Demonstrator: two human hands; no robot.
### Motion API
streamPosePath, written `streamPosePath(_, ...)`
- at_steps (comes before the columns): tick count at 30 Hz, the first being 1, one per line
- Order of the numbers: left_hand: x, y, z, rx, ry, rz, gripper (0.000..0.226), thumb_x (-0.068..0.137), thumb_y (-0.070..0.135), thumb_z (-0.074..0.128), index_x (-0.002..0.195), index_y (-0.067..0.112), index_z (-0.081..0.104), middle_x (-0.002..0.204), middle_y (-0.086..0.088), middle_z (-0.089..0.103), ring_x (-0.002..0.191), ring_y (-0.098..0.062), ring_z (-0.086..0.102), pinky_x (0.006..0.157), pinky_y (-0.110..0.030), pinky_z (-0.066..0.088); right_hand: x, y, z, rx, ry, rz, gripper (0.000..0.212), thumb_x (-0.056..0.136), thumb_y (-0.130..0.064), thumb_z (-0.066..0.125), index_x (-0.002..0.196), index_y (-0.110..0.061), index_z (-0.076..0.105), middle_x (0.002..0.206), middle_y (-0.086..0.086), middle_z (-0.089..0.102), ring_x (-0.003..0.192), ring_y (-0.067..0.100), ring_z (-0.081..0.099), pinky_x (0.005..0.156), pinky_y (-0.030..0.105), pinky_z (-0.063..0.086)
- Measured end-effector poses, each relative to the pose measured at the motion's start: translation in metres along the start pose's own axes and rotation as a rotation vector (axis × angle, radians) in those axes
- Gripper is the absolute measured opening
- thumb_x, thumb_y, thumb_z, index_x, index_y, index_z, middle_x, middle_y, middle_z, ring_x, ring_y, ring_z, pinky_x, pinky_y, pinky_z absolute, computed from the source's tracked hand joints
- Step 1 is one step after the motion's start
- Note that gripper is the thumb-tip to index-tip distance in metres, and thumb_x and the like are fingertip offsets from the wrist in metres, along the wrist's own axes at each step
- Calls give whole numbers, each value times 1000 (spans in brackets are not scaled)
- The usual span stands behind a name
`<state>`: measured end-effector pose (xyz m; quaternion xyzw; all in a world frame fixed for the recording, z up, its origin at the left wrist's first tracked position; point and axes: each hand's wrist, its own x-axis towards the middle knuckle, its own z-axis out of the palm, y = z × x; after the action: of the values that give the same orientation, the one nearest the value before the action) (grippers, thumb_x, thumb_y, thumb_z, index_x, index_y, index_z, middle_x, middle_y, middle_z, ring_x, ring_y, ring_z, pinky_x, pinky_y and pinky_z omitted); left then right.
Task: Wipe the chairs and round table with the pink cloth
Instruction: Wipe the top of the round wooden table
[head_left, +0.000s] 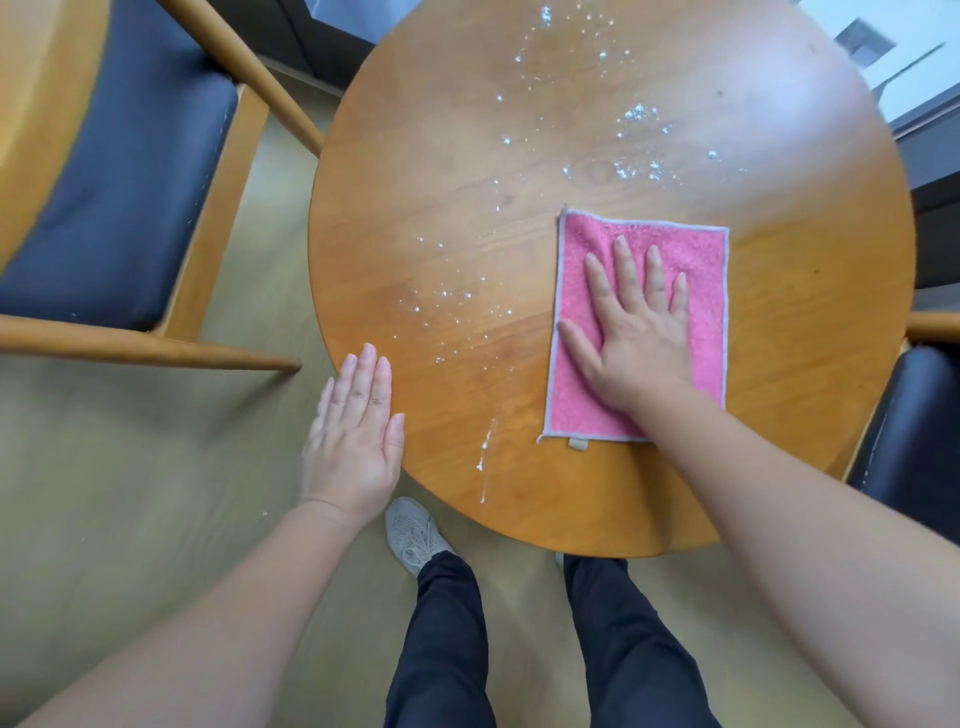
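Pressing pink cloth (701, 260), right hand (636, 343) spread flat; left hand (356, 441) flat at round table (467, 156) edge.

A: Obs., setting?
B: Indoor seating corner: round wooden table (571, 130), wooden armchair (119, 197) with dark padded seat, second chair (914, 415) opposite, pale floor (130, 519), window (857, 47) beyond. Home or office: undetermined.

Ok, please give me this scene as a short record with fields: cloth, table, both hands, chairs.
cloth: pink rectangular cloth with grey edging, flat on the table's right part
table: round wooden table, white specks scattered across middle and left
right hand: flat on the cloth, fingers straight and spread
left hand: open, fingers straight, at the table's left rim
chairs: wooden chair with dark seat at left; second chair at right, partly seen
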<state>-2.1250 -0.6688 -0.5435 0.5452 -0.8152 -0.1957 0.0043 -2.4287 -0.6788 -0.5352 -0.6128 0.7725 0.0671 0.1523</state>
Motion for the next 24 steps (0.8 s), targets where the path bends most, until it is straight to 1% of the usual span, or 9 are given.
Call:
streamPosePath(5,1,-2,3,-15,24,17,55,99,29,26,147,3,18,155,-6,16,145,-8,-4,118,-28,-1,48,20,-17,18,56,55,76,90,-67,18,155,-29,10,164,1,0,150,29,-3,119,53,-3)
streamPosePath(10,1,-4,4,-5,23,25,55,100,31,24,147,4,17,155,-5,15,145,-8,-4,118,-29,0,93,25,-29,21,92,92,74,93,-64,20,156,-27,8,164,2,-3,150,29,-5,119,54,-3)
streamPosePath(13,1,-4,5,-1,21,20,56,101,36,17,147,4,16,155,-5,15,145,-11,0,118,-29,0,99,22,-32,9,79,100,74,94,-62,18,156,-24,6,164,4,-4,149,30,-6,119,55,-3)
streamPosePath(14,1,-4,5,0,21,19,56,101,36,16,147,4,17,155,-5,16,145,-13,3,118,-29,0,96,20,-32,-4,67,73,74,94,-61,18,156,-23,5,163,5,-4,149,31,-7,119,54,-3)
streamPosePath(17,1,-3,6,6,30,15,56,100,34,21,147,3,17,155,-5,16,144,-18,10,118,-29,0,80,3,-27,-50,49,-99,74,94,-60,18,156,-22,4,163,4,-3,149,30,-7,119,54,-4)
streamPosePath(21,2,-2,3,28,25,8,56,99,31,25,147,3,21,154,-4,16,143,-18,11,117,-26,-3,54,-24,-17,-77,24,-218,73,95,-60,18,156,-22,7,163,3,1,150,29,-5,120,52,-3)
streamPosePath(24,1,-1,0,39,14,-1,56,99,32,25,147,5,20,154,-2,15,142,-16,10,116,-24,-6,31,-39,-11,-101,-3,-295,72,95,-60,18,155,-21,9,163,5,3,150,29,-4,120,52,-2)
